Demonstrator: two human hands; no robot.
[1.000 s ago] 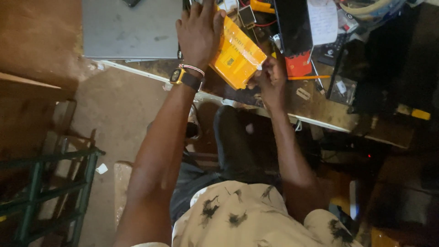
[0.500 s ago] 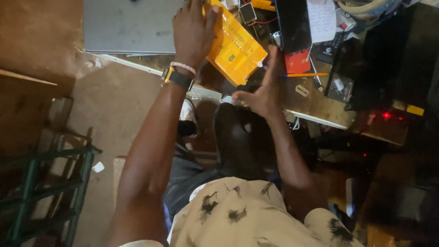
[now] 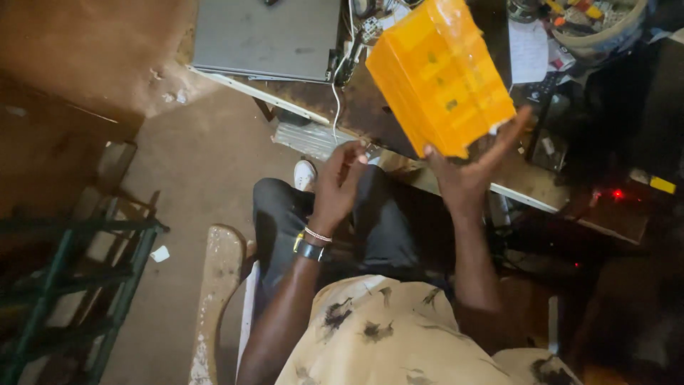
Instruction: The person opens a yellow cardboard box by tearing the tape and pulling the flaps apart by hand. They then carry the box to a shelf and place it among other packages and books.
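My right hand (image 3: 470,167) holds an orange translucent plastic box (image 3: 440,75) from below, lifted and tilted over the edge of a cluttered workbench (image 3: 527,192). My left hand (image 3: 338,182), with a dark watch and a thin bracelet on the wrist, hangs lower in front of my lap with fingers loosely curled; it touches nothing I can make out. I sit with dark trousers and a pale patterned shirt.
A closed grey laptop (image 3: 267,36) lies at the bench's far left with white cables beside it. A bowl of small tools (image 3: 598,21) and white paper (image 3: 529,50) sit at the back right. A green metal frame (image 3: 64,278) stands on the floor at left. A red light (image 3: 617,194) glows at right.
My left hand has let go of the orange box and dropped toward my lap. My right hand has taken the box and raised it off the bench.
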